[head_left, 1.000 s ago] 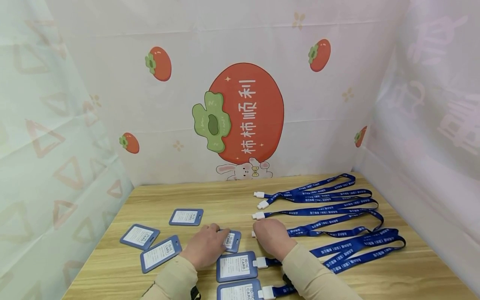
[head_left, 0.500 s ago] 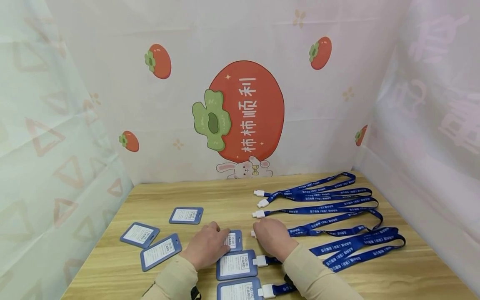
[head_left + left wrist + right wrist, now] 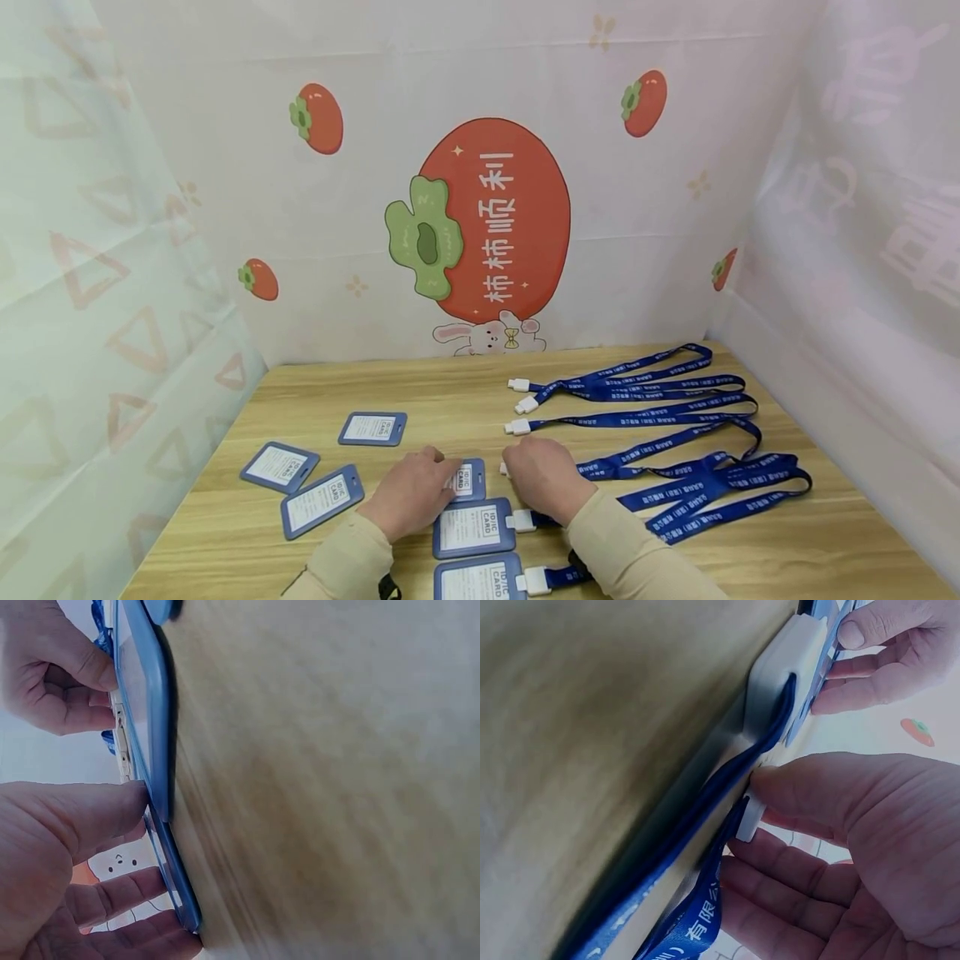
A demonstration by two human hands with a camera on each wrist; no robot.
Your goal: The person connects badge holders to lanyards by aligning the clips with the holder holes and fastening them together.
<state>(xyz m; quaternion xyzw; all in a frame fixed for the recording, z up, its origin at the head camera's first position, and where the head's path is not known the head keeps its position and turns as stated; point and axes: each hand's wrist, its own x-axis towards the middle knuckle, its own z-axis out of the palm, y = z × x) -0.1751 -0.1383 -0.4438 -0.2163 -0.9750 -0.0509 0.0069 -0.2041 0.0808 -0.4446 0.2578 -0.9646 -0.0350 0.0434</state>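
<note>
My left hand (image 3: 411, 493) holds a blue ID badge holder (image 3: 471, 481) flat near the table's middle, its thumb (image 3: 124, 806) at the near edge and fingertips at the far edge. The hand covers the holder's left part. Just to the right, my right hand (image 3: 546, 479) pinches the white plastic clip (image 3: 751, 817) of a blue printed lanyard (image 3: 637, 454) between thumb and fingers. This clip points at the holder's slotted end, with a small gap between them. Nearer me lie two badge holders (image 3: 472, 546) (image 3: 476, 581), each joined to a lanyard by a white clip (image 3: 522, 522).
Three loose badge holders (image 3: 371, 429) (image 3: 279, 467) (image 3: 322, 502) lie at the left of the wooden table (image 3: 420, 387). More blue lanyards (image 3: 637, 417) with white clips (image 3: 518, 385) stretch across the right side. A printed cloth wall (image 3: 615, 250) stands behind the table.
The right hand has shifted slightly left with the clip, and its lanyard strap has slid a little toward me. The left hand keeps its hold, with the badge holder moved slightly right since the first frame.
</note>
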